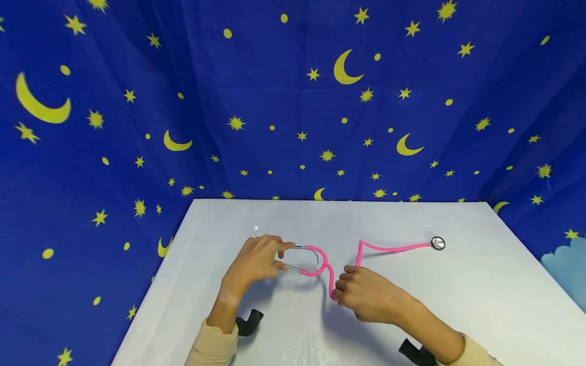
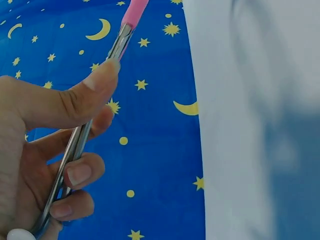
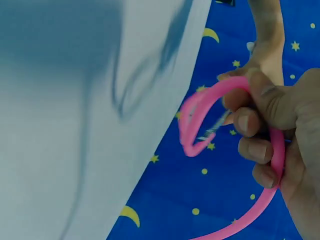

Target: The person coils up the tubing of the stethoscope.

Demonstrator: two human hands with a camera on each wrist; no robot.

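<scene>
A pink stethoscope (image 1: 325,258) is held up above the white table between both hands. My left hand (image 1: 258,258) grips its metal ear tubes (image 2: 75,145), thumb across them and fingers curled behind; one white ear tip (image 1: 256,228) pokes out beyond the hand. Further along, my right hand (image 1: 371,295) holds the pink tubing (image 3: 276,150), with fingers and thumb curled round it. From there the tube bends and runs right to the round chest piece (image 1: 438,243), which has a dark rim. The other ear tip's end is hidden by the left hand in the head view.
The white table (image 1: 458,284) reaches back to a blue cloth (image 1: 293,101) printed with yellow moons and stars. Black curved pieces (image 1: 249,323) show by each wrist. Shadows of the hands and tubing fall on the tabletop.
</scene>
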